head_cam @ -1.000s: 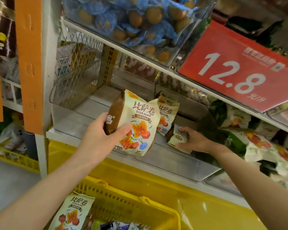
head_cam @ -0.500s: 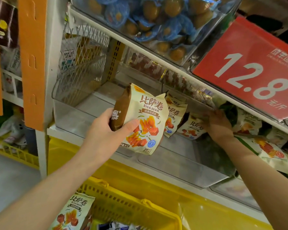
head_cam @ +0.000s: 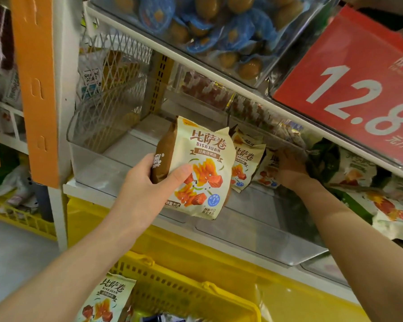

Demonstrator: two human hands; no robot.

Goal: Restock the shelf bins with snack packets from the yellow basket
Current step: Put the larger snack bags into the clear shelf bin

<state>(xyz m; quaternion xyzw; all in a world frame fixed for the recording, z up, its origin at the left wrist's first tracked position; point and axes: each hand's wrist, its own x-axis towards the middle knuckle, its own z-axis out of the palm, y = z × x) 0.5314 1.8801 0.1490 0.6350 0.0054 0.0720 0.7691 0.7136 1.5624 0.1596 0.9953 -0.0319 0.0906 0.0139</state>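
My left hand [head_cam: 147, 182] grips a cream and brown snack packet [head_cam: 200, 168] and holds it upright in front of a clear shelf bin [head_cam: 254, 238]. Inside that bin, a second packet [head_cam: 247, 163] stands behind the held one. My right hand [head_cam: 289, 168] reaches deep into the bin and presses on a third packet [head_cam: 266, 170] at the back; its fingers are partly hidden. The yellow basket [head_cam: 196, 296] sits below the shelf with another packet [head_cam: 107, 298] of the same kind in it.
A second clear bin [head_cam: 98, 159] stands to the left, beside an orange upright [head_cam: 33, 89]. Above is a bin of blue-wrapped snacks [head_cam: 219, 31] and a red 12.8 price sign [head_cam: 358, 89]. Green and white packets [head_cam: 370, 194] fill the bin to the right.
My right hand has moved from the bin's front to its back, carrying a packet along. The left hand's packet has risen slightly. The camera has moved closer.
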